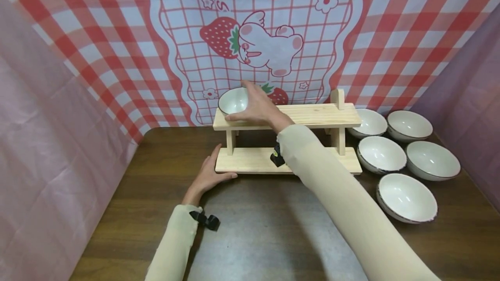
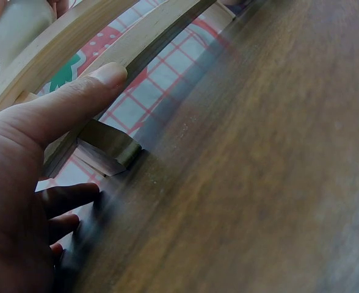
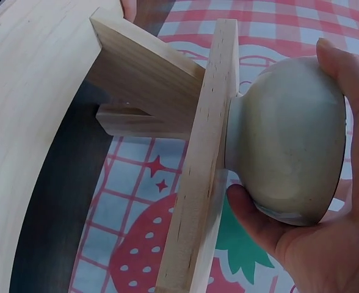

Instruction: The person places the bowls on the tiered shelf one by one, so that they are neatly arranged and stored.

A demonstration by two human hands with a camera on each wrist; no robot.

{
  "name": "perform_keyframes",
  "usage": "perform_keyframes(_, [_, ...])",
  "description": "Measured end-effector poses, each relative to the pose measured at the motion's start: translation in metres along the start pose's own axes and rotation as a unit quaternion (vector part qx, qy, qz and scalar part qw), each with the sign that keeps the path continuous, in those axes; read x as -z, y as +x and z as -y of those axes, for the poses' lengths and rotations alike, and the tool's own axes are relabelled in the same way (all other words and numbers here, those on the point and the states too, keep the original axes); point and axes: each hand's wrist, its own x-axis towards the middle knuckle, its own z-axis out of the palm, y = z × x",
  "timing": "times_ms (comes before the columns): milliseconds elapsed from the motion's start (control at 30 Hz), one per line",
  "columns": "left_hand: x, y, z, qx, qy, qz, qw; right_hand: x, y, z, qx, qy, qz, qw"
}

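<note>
The left hand (image 1: 208, 174) lies loosely spread at the rack's (image 1: 254, 159) left end, and the left wrist view shows its thumb along the wood with the other fingers lower. The right hand's (image 1: 261, 105) fingers grasp a bowl (image 1: 232, 100), hollow in the head view; the right wrist view reveals its foot against the upper board (image 3: 210, 122), just beside the fingertips. Well right of those fingers, the head view shows five more bowls (image 1: 383, 154) on the table (image 1: 152, 185).

Left of the wooden stand (image 1: 312, 116), the worktop (image 1: 164, 164) gives me passage; on its other side, five bowls (image 1: 382, 154) (closely grouped) bar the way, and my right sleeve (image 1: 332, 185) crosses the front.
</note>
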Motion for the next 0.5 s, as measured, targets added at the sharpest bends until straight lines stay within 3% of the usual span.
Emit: perform_keyframes(500, [0.0003,-0.0002,0.0005,0.004,-0.003,0.003,1.0000,0.0003,0.0004,0.0013,-0.004,-0.008,0.023,0.9997])
